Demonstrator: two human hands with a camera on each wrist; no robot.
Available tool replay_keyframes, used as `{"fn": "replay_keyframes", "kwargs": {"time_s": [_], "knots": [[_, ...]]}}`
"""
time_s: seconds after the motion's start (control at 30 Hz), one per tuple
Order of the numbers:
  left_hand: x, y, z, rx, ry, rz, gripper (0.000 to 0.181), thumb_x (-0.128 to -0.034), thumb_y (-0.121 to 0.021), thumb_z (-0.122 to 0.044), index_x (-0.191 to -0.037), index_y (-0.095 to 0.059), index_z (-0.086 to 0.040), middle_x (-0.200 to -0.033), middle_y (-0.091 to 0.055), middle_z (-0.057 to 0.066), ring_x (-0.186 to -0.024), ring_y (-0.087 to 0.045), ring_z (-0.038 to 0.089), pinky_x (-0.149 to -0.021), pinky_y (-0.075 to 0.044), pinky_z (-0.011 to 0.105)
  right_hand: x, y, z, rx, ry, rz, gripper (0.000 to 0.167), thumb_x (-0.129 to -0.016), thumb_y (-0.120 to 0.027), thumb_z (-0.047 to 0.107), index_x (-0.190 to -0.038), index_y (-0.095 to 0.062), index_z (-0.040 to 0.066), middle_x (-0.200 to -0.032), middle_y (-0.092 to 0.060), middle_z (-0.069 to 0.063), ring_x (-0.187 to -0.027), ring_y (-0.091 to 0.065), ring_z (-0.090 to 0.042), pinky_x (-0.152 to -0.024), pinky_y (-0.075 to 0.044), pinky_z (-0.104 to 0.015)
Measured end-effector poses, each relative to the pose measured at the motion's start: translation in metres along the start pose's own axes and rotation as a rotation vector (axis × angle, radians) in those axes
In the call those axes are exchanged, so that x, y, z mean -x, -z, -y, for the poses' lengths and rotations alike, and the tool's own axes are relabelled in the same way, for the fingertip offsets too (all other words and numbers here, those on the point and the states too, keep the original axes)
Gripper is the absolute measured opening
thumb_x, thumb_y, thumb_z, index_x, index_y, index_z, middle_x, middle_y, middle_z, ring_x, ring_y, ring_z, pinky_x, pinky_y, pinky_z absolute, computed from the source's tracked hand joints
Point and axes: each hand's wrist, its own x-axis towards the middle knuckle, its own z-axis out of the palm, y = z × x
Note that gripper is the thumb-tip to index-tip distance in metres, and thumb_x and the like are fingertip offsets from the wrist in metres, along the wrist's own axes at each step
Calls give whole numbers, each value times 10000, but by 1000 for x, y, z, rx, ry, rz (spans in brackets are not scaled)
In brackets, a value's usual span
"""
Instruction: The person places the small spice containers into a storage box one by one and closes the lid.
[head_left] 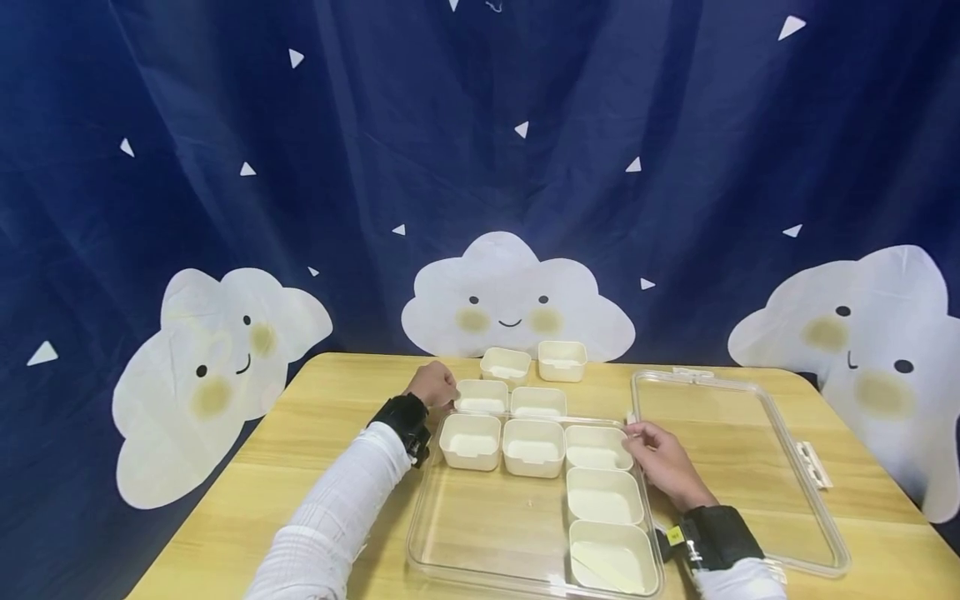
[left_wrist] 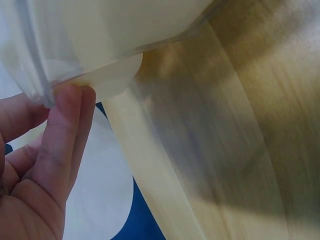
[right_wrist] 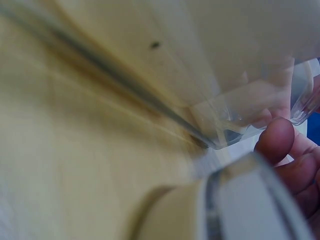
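A clear plastic box [head_left: 480,542] lies on the table, with several cream bins in it: two at the far left and middle [head_left: 533,448], others down its right side [head_left: 604,497]. My left hand [head_left: 433,385] grips the box's far left corner; in the left wrist view its fingertips [left_wrist: 67,102] press on the clear corner. At the far right corner, my right hand [head_left: 663,465] pinches the rim, its thumb [right_wrist: 276,139] outside and fingers showing through the clear wall. A pale strip [head_left: 603,573] lies in the nearest right bin.
Beyond the box stand more cream bins, two close to its far wall [head_left: 538,402] and two farther back [head_left: 562,362]. A clear lid [head_left: 780,442] with white clips lies to the right on the wooden table [head_left: 300,467]. A dark blue curtain [head_left: 480,167] hangs behind.
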Motion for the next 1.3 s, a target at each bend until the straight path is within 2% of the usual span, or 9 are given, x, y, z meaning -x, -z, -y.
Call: {"fn": "replay_keyframes", "kwargs": {"time_s": [0.13,0.3,0.53,0.63,0.8,0.9,1.13,1.3], "knots": [[-2,-1,1,3,25,-9,367,-849,-694,-35,-516,-552,-98,-531,-605,4,-517,-570,138,-477,-377,216,0,0,-1,-4,-1,4,338,-946,-578,140,-1224,-556,-51,-893,-540,-68,-541,-444,-104,-440,-385,-224],[-3,1,2,8,26,-34,407,-858,-678,-32,-495,-512,-111,-506,-552,-10,-503,-567,135,-472,-371,216,1,0,-1,-14,3,7,340,-943,-577,134,-1225,-556,-56,-893,-531,-71,-539,-437,-99,-439,-382,-222],[-8,2,1,42,30,-56,412,-851,-641,-13,-495,-457,-105,-512,-544,8,-516,-627,136,-485,-451,198,0,1,2,4,1,6,346,-950,-577,155,-1230,-553,-46,-918,-539,-76,-540,-436,-106,-440,-386,-228],[-7,3,1,48,27,-64,357,-838,-635,-11,-517,-499,-87,-535,-575,30,-516,-627,144,-488,-470,211,0,1,1,-2,-1,7,342,-948,-579,152,-1226,-556,-45,-916,-536,-74,-539,-436,-101,-439,-384,-226],[-3,6,-2,45,30,-82,212,-834,-645,-31,-624,-627,-56,-603,-641,34,-553,-640,144,-578,-519,248,0,0,0,-12,4,10,340,-948,-581,147,-1223,-554,-51,-906,-532,-70,-543,-439,-98,-437,-382,-224],[-1,7,-2,43,35,-92,168,-841,-648,-46,-673,-649,-51,-626,-661,31,-579,-660,145,-650,-537,270,0,0,0,-7,8,8,339,-950,-580,147,-1223,-555,-51,-895,-532,-66,-535,-436,-97,-434,-381,-225],[2,11,-3,35,21,-114,146,-844,-650,-58,-698,-655,-57,-616,-662,20,-562,-662,137,-689,-540,293,-1,0,0,-1,3,5,339,-949,-580,149,-1224,-556,-48,-904,-537,-74,-515,-423,-101,-433,-380,-227],[4,16,-7,46,26,-115,139,-864,-651,-79,-735,-679,-37,-624,-676,31,-614,-684,176,-748,-537,343,0,0,0,4,0,1,342,-950,-578,149,-1230,-557,-46,-917,-542,-77,-516,-419,-102,-435,-377,-226]]}}
